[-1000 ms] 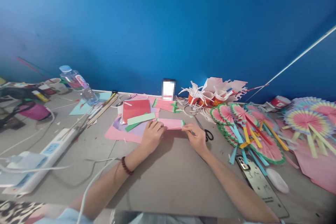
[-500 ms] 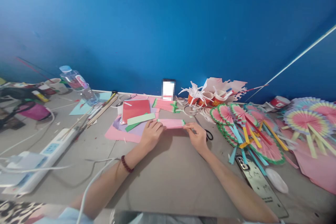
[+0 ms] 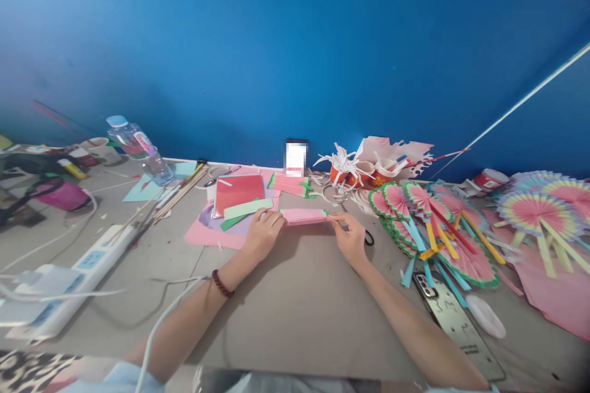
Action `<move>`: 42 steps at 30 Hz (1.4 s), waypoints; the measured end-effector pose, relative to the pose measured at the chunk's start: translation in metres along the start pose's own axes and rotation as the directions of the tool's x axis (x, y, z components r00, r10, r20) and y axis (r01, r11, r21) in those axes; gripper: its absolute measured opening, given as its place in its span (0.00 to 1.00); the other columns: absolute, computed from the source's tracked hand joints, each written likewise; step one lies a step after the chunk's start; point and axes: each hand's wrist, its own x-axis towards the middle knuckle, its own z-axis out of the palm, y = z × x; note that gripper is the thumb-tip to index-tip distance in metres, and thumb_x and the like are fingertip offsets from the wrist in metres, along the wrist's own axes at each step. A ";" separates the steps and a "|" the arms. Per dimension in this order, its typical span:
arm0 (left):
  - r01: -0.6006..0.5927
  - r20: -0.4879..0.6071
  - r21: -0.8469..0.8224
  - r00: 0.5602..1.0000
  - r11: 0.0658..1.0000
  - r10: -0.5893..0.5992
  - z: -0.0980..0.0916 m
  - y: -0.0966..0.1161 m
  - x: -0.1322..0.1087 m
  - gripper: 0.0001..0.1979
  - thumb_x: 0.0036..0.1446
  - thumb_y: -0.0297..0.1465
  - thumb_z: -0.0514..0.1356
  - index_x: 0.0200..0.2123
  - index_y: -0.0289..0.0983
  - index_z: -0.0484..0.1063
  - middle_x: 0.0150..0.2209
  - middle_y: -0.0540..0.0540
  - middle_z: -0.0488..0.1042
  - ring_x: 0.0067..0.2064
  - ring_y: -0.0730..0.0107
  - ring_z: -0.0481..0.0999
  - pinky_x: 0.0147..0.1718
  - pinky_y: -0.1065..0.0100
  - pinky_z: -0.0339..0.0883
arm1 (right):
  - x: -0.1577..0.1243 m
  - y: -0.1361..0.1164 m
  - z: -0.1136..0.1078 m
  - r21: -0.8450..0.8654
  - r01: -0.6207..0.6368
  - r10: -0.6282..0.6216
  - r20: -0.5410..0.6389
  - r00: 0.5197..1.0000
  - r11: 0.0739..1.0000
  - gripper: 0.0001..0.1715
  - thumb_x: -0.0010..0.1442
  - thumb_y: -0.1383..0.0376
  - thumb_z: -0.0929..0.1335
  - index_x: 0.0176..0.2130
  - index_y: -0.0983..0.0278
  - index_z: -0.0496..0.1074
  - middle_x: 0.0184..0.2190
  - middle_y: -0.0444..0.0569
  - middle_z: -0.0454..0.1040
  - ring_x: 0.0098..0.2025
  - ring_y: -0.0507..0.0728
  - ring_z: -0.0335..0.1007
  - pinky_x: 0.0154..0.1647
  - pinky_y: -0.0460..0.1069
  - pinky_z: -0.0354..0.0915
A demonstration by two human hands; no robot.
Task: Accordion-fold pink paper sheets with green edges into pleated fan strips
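Note:
Between my two hands stretches a narrow strip of folded pink paper with green ends. My left hand is closed on its left end, fingers bent over the edge. At the other end, my right hand pinches the paper between thumb and fingers. Beside my left hand lie a pale green strip and a dark green strip, on top of a red packet and purple and pink sheets. A pleated pink-and-green paper rests just behind the held piece. Black scissor handles show partly behind my right hand.
Pleated paper fans pile up on the right, near a phone and a white mouse-shaped object. Paper cups stand against the blue wall. On the left are a plastic bottle, wooden sticks and a power strip with cables.
My right hand has shifted slightly right and the pink paper has moved a little with it. My left hand stays nearly in place, still on the paper.

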 end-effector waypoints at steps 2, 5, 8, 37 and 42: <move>-0.007 0.028 -0.013 1.000 1.000 0.007 0.001 0.000 -0.002 0.10 0.60 0.22 0.50 0.31 0.36 0.69 0.30 0.47 0.72 0.34 0.68 0.69 0.44 0.62 0.57 | 0.001 0.001 0.000 0.002 -0.014 0.014 -0.003 1.000 1.000 0.11 0.57 0.58 0.67 0.29 0.62 0.74 0.30 0.48 0.76 0.35 0.56 0.73 0.39 0.50 0.67; -0.014 0.070 -0.063 0.997 0.998 0.019 0.002 0.001 -0.003 0.11 0.60 0.21 0.49 0.33 0.36 0.69 0.31 0.46 0.71 0.35 0.65 0.67 0.42 0.62 0.59 | 0.001 0.003 -0.001 0.002 -0.053 0.053 -0.007 0.999 0.999 0.12 0.57 0.57 0.67 0.29 0.62 0.74 0.30 0.48 0.77 0.35 0.56 0.72 0.38 0.50 0.66; -0.009 0.085 -0.116 0.996 0.993 0.019 0.002 0.001 -0.003 0.13 0.58 0.19 0.47 0.36 0.35 0.70 0.33 0.44 0.71 0.36 0.63 0.66 0.38 0.63 0.61 | 0.001 0.003 -0.001 -0.007 -0.093 0.093 -0.012 0.996 0.996 0.14 0.56 0.55 0.67 0.29 0.62 0.74 0.30 0.50 0.77 0.35 0.57 0.72 0.37 0.50 0.66; 0.604 0.570 -0.775 0.538 -0.189 -0.620 0.014 0.014 0.006 0.28 0.40 0.39 0.68 0.44 0.32 0.69 0.42 0.36 0.77 0.41 0.58 0.77 0.39 0.60 0.71 | -0.038 -0.068 0.019 -0.178 0.877 -0.759 0.443 0.477 0.447 0.08 0.57 0.76 0.67 0.31 0.65 0.70 0.28 0.47 0.73 0.35 0.53 0.67 0.39 0.51 0.66; 0.601 0.570 -0.778 0.550 -0.184 -0.611 0.015 0.016 0.005 0.28 0.39 0.38 0.69 0.45 0.33 0.69 0.43 0.36 0.76 0.47 0.56 0.75 0.45 0.59 0.68 | -0.043 -0.071 0.022 -0.106 0.852 -0.720 0.488 0.494 0.512 0.05 0.57 0.73 0.67 0.36 0.65 0.70 0.29 0.47 0.73 0.35 0.53 0.67 0.40 0.51 0.65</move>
